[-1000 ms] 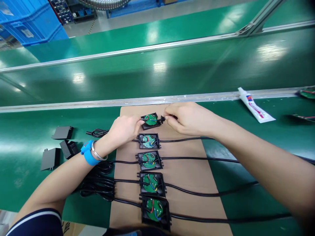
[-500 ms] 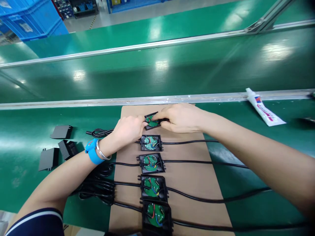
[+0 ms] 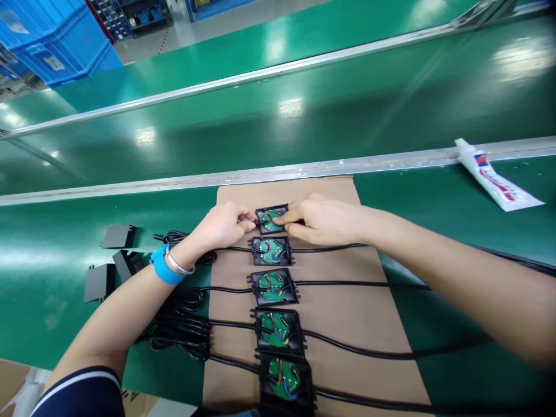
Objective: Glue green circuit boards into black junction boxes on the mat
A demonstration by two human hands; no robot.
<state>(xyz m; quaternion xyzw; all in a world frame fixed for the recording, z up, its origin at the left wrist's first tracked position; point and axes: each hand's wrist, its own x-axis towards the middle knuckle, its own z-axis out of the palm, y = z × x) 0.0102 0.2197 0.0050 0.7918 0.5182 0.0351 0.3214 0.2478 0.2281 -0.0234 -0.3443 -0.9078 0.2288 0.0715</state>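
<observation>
Between the two hands, on the far end of the cardboard sheet (image 3: 334, 301), the topmost box (image 3: 262, 215) now lies flat, while one second ago it was lifted and tilted, with the right hand (image 3: 324, 220) pulling at the cable piece on its right side. That hand has since moved inward: its index fingertip now presses on the round green board (image 3: 270, 220) inside the box. Whether its thumb also clasps the wall, I cannot tell. The left hand (image 3: 223, 225) is curled and pinches the left rim of the same box, as it did before. It seems to me the board and its wire are now seated and the box is only being held down in its place, at the head of the row. Just nearer to the person from the grip stand four more open boxes (image 3: 273, 286) in one line, each with black cables (image 3: 347, 284) going out to both sides. Outward from the left wrist, which wears a blue wristband (image 3: 161, 271), some black covers (image 3: 118, 236) lie on the green belt (image 3: 52, 301). Far outward from the right hand, a white tube (image 3: 495, 176) lies against the metal rail (image 3: 130, 188)
</observation>
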